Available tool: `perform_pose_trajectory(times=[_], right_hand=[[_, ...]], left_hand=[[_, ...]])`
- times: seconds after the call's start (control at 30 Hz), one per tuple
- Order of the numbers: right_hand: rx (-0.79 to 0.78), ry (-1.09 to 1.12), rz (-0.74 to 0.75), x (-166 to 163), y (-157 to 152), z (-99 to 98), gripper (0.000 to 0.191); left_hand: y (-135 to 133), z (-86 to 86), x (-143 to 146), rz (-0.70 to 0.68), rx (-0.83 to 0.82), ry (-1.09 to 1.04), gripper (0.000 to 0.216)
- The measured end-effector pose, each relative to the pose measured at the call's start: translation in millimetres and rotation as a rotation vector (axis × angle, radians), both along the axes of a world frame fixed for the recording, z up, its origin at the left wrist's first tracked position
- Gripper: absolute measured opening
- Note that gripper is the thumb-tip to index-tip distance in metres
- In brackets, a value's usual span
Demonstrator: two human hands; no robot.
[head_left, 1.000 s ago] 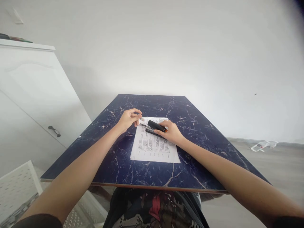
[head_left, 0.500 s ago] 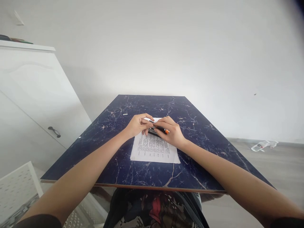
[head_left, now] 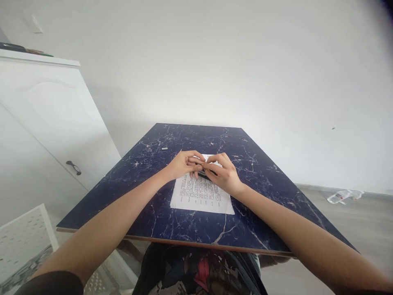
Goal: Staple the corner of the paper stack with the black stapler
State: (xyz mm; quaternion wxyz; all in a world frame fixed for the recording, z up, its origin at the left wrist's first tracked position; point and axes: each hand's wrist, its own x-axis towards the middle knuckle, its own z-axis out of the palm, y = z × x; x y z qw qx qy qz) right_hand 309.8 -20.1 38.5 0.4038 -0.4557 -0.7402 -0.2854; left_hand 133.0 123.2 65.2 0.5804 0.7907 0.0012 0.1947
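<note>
Over the middle of the table, both hands meet around a black stapler (head_left: pixel 204 175), largely hidden by the fingers. My left hand (head_left: pixel 182 164) is closed around its left end, thumb and fingertips pressed together. From the other side my right hand (head_left: pixel 226 175) grips it with bent fingers, its fingertips touching those of the left. Beneath them lies a small stack of printed paper sheets (head_left: pixel 199 201), its upper part covered by the hands. A short grey strip, apparently staples (head_left: pixel 164 148), rests on the tabletop beyond my left hand.
The dark blue marble-patterned table (head_left: pixel 147 223) reaches to a white wall. A white cabinet (head_left: pixel 46 110) stands at the left, above a white perforated chair (head_left: pixel 26 239). Clear plastic packaging (head_left: pixel 342 196) lies on the floor at right.
The view has shifted slightly. My right hand has turned and its fingers have shifted on the stapler; the orange part that showed beside it is now hidden. The paper stays put.
</note>
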Motion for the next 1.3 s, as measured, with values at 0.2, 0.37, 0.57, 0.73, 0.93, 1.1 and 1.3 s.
perform_pose_trajectory(times=[0.2,0.37,0.57,0.73,0.93,1.1,1.3], right_hand=[[-0.026,-0.024,-0.051,-1.4,1.9,4.3,0.016],[-0.032,0.006,-0.088,-1.1,4.7,2.0,0.018],[-0.068,0.079,-0.095,0.8,6.7,3.2,0.013],[-0.190,0.268,-0.252,48.2,17.6,0.7,0.012],[-0.414,0.551,-0.655,146.2,15.7,-13.4,0.008],[-0.214,0.571,-0.811,185.7,5.5,-16.6,0.027],[-0.489,0.464,-0.789,197.6,14.8,-37.8,0.019]], left_hand=[[3.4,0.3,-0.5,-0.016,-0.012,0.000,0.039],[1.9,2.0,-1.8,-0.048,-0.090,0.027,0.039],[3.4,3.5,-0.3,0.003,-0.118,-0.021,0.040],[60.3,-6.9,-14.6,0.489,0.224,0.018,0.037],[137.2,-41.7,-35.5,0.844,0.889,0.525,0.047],[142.6,-48.2,-33.7,0.789,0.919,0.618,0.044],[137.6,-37.1,-33.5,0.812,0.928,0.563,0.032]])
